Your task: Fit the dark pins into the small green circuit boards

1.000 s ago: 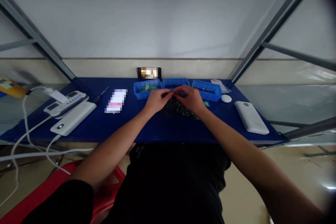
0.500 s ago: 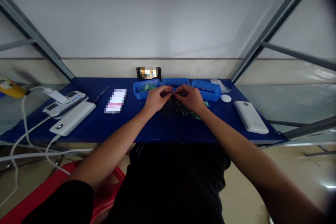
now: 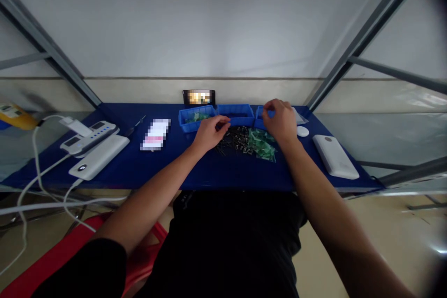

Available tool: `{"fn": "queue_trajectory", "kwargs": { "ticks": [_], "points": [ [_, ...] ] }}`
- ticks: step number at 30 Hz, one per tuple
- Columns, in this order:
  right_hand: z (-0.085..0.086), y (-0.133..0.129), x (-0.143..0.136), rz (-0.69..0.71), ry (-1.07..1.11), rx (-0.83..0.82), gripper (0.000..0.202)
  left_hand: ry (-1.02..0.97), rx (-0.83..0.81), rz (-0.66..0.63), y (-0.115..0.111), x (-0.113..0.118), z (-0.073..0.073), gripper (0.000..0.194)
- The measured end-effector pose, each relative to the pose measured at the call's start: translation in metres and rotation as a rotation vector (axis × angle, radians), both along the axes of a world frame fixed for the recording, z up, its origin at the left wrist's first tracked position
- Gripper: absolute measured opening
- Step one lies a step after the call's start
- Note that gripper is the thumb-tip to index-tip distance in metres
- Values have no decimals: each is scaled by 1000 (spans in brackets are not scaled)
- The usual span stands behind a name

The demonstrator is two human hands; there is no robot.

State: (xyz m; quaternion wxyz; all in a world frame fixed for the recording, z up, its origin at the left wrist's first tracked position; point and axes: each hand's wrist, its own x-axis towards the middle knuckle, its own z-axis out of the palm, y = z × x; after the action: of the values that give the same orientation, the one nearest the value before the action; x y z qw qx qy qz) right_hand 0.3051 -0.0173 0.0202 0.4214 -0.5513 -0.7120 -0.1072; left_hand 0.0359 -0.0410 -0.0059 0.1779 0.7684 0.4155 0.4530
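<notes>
My left hand hovers at the left side of a pile of small dark and metallic parts. Its fingers are bent, with a small gap to the thumb and nothing visible between them. Over the right blue bin is my right hand, thumb and forefinger curled together. Whatever lies at those fingertips is too small to make out. Beside the dark parts lie small green pieces. The left blue bin holds similar green pieces; the middle blue bin stands between the two.
A screen device leans at the wall behind the bins. Left are a phone, a screwdriver-like tool, a white power bank and a charging unit with cables. A white disc and another white power bank lie right.
My hands were together over the pile, fingertips meeting. The right hand has moved right to the right bin, uncovering the parts and green pieces; the left has stayed nearly in place.
</notes>
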Motion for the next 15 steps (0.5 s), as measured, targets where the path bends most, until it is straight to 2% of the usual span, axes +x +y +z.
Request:
{"fn": "queue_trajectory", "kwargs": {
  "ticks": [2,4,9,12,15],
  "points": [
    [-1,2,8,-74,-55,35,9,91,13,-45,-1,0,-1,16],
    [-2,2,9,-79,-81,58,11,171,45,-104,-1,0,-3,20],
    [-5,-2,-8,97,-55,5,11,301,121,-156,3,-1,-10,26],
    [-8,-4,-19,217,-33,-33,11,295,69,-136,6,-3,-12,21],
    [-11,-7,-28,301,-31,-72,10,248,-1,-130,8,-4,-12,24]
  ]
}}
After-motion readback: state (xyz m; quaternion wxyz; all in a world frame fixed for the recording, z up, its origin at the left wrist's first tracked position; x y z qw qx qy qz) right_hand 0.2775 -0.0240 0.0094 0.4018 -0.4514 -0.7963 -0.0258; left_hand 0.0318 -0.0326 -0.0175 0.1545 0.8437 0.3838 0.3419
